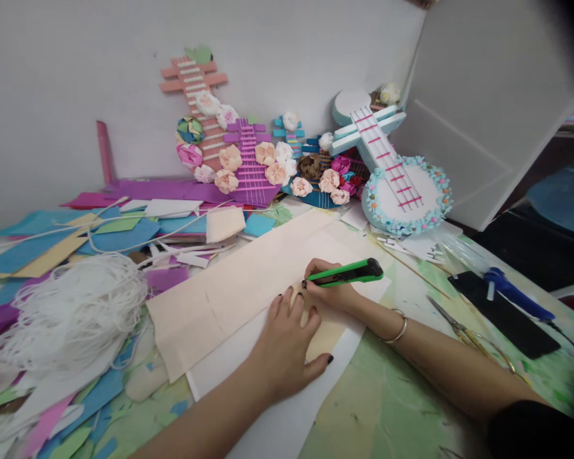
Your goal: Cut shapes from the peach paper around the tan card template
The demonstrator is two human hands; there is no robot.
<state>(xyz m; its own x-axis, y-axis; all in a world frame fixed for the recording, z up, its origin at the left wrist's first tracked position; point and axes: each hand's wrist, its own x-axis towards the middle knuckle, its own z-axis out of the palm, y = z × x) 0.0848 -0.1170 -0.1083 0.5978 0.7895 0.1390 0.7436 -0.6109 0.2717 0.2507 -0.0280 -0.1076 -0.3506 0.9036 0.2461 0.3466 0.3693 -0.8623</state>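
Observation:
My right hand (332,292) grips a green box cutter (347,273), its handle end pointing right. The cutter's blade end is hidden by my fingers, low over a cream sheet (249,274). My left hand (282,347) lies with fingers spread on the sheets, its fingertips close beside my right hand. A white sheet (268,424) sits beneath the cream one. A small yellowish piece (323,338) shows between my left thumb and fingers.
Tangled white cord (81,312) and coloured scraps (119,236) cover the left. Flower-decorated guitar-like crafts (246,159) and a large pale-blue one (406,191) lean at the back. On the right lie scissors (463,330), a black slab (507,313) and a blue glue gun (516,294).

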